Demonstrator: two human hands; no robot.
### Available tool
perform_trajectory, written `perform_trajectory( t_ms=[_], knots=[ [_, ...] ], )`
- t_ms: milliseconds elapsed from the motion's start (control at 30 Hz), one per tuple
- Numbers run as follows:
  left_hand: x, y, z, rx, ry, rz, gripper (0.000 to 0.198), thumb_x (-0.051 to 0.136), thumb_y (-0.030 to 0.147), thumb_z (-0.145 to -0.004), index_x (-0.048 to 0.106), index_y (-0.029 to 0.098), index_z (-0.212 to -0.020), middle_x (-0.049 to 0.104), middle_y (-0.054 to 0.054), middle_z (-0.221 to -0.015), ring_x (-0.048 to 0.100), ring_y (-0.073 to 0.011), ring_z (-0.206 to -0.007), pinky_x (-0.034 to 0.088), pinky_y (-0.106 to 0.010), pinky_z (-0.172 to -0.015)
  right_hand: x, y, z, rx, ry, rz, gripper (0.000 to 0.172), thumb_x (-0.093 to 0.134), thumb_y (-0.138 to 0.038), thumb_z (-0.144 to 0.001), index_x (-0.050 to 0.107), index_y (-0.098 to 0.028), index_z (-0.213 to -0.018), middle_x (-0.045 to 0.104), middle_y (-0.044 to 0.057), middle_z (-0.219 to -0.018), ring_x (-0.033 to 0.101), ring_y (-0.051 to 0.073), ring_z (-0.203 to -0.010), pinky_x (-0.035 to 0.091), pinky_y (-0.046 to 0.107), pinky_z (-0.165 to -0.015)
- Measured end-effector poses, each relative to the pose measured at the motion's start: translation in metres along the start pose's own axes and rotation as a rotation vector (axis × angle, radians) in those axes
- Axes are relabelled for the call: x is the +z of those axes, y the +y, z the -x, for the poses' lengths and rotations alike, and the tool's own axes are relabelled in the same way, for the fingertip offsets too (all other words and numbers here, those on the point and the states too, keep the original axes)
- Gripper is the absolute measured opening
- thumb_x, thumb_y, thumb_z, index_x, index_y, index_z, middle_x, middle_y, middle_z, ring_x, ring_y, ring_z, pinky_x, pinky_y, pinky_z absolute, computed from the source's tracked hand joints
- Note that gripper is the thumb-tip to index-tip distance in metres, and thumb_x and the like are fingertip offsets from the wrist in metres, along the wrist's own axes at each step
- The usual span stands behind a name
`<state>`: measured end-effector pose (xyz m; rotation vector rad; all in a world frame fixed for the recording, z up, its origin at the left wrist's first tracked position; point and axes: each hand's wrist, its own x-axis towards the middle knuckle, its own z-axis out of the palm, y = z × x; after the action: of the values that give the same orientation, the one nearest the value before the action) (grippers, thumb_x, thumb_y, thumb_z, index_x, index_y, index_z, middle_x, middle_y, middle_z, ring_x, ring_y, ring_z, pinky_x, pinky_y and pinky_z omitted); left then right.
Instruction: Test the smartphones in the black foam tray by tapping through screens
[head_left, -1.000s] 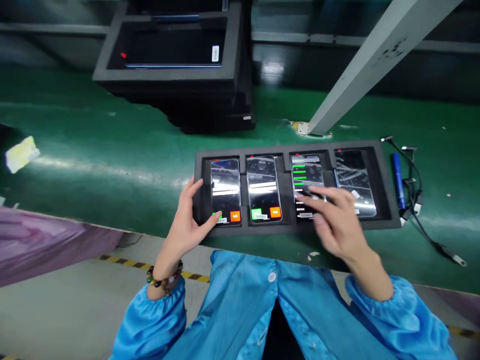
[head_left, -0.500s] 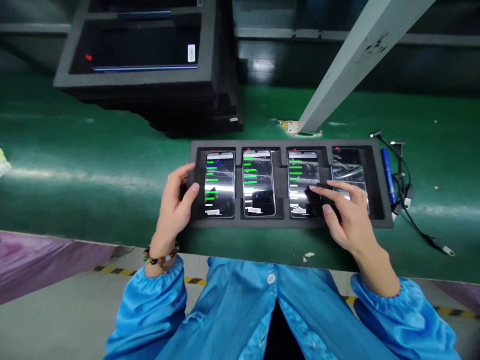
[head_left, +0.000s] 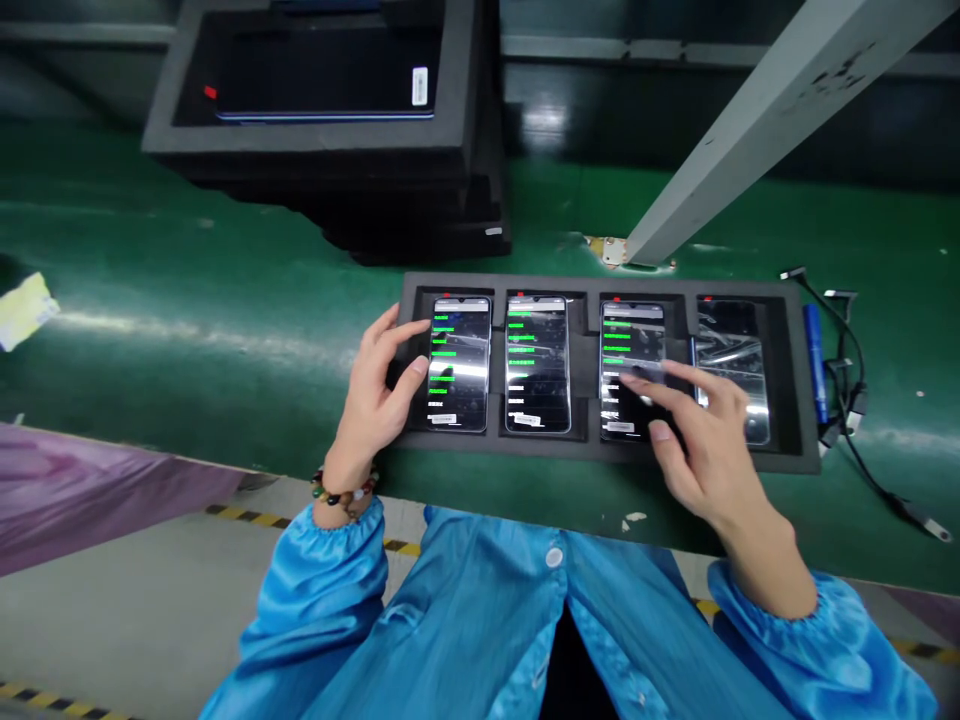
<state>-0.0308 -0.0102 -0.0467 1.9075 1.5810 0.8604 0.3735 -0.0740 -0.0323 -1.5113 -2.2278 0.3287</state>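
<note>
A black foam tray (head_left: pixel 585 455) holds several smartphones side by side in its slots. The leftmost phone (head_left: pixel 459 365), the second phone (head_left: pixel 538 360) and the third phone (head_left: pixel 632 345) show lit screens with green and white text lines. The rightmost phone (head_left: pixel 727 350) has a dark, reflective screen. My left hand (head_left: pixel 381 385) lies open at the tray's left end, its fingertips by the leftmost phone's left edge. My right hand (head_left: pixel 701 430) is open over the third phone, index fingertip at its screen; contact is unclear. It partly covers the third and fourth slots.
Behind on the left stands a stack of black foam trays (head_left: pixel 315 138) with phones inside. A grey metal post (head_left: pixel 720 140) rises behind the tray. To the right lie a blue marker (head_left: pixel 815 360) and black cables (head_left: pixel 877 480). A yellowish packet (head_left: pixel 26 310) sits far left.
The view has shifted, so the tray appears farther right. My left hand's fingers have moved over the tray's edge to the leftmost phone. My right index finger stays at the third phone.
</note>
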Motion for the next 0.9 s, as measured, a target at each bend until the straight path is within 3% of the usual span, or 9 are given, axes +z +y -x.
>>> perform_trajectory(
  t_ms=[200,367,567,733,900],
  knots=[
    [0.000,-0.008,0.007,-0.031,-0.037,0.077,0.060,0.061,0.057,-0.106,0.052,0.030,-0.158,0.039,-0.013,-0.179,0.036,-0.0353,-0.168,0.033,-0.061,-0.137,0.019,-0.040,-0.023,-0.157,-0.133,-0.085,0.047,0.048,-0.023,-0.108,0.054,-0.029,-0.154,0.075,0.004,-0.145,0.052,0.033,-0.153,0.035,0.056,-0.120],
    [-0.003,-0.013,0.010,0.016,-0.144,0.061,0.079,0.071,0.062,-0.100,0.040,0.030,-0.165,0.022,-0.017,-0.184,0.022,-0.0383,-0.173,0.027,-0.064,-0.138,0.012,-0.027,-0.013,-0.081,-0.022,-0.107,0.044,0.046,-0.025,-0.109,0.056,-0.029,-0.152,0.073,0.008,-0.147,0.056,0.035,-0.148,0.037,0.057,-0.116],
    [-0.007,-0.017,0.010,0.067,-0.179,0.016,0.092,0.082,0.063,-0.090,0.040,0.033,-0.166,0.019,-0.017,-0.185,0.019,-0.0437,-0.173,0.029,-0.068,-0.136,0.001,-0.010,-0.003,0.147,0.088,-0.095,0.041,0.044,-0.029,-0.111,0.063,-0.030,-0.148,0.071,0.010,-0.145,0.056,0.037,-0.149,0.036,0.060,-0.120],
    [0.001,0.001,-0.003,0.060,-0.082,-0.072,0.082,0.077,0.061,-0.095,0.043,0.033,-0.164,0.027,-0.018,-0.181,0.023,-0.0424,-0.171,0.028,-0.069,-0.136,0.004,0.000,-0.013,0.335,0.189,-0.026,0.043,0.045,-0.036,-0.110,0.062,-0.028,-0.149,0.067,0.014,-0.147,0.051,0.041,-0.151,0.035,0.069,-0.121],
    [0.032,0.032,-0.038,0.070,-0.045,-0.293,0.091,0.082,0.064,-0.088,0.044,0.029,-0.163,0.019,-0.021,-0.182,0.024,-0.0513,-0.166,0.032,-0.076,-0.128,0.010,0.003,-0.031,0.381,0.152,-0.004,0.044,0.044,-0.038,-0.109,0.060,-0.024,-0.147,0.069,0.017,-0.143,0.050,0.042,-0.150,0.035,0.072,-0.118]
  ],
)
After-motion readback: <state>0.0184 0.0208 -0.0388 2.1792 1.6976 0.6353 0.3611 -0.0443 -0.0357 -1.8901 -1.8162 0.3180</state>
